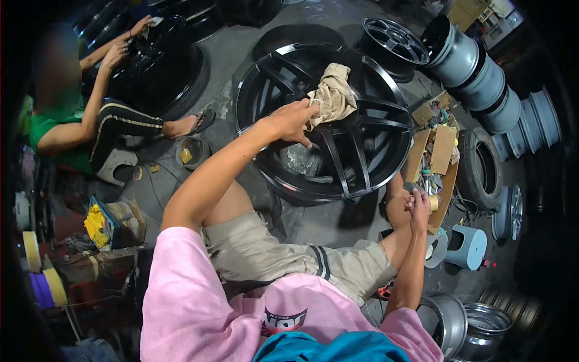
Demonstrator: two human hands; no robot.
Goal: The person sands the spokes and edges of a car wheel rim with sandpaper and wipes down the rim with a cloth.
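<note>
My left hand [294,122] is at the lower left edge of a crumpled beige cloth [333,99], its fingers partly hidden by the folds and its thumb pointing down. The cloth lies bunched over the hub of a black five-spoke wheel rim [338,184], which is in front of my knees. Beside the right knee, my right hand [417,208] has its fingers curled around a small dark grey piece [411,187], whose kind I cannot make out. A cream-coloured roll [433,203] is right against those fingers, by a cardboard box.
The cardboard box [443,151] of tools and a tyre [480,163] stand to the right, with stacked silver rims [482,78] behind. A blue stool [467,247] is lower right. At upper left, another person [63,130] works on a black wheel [175,78].
</note>
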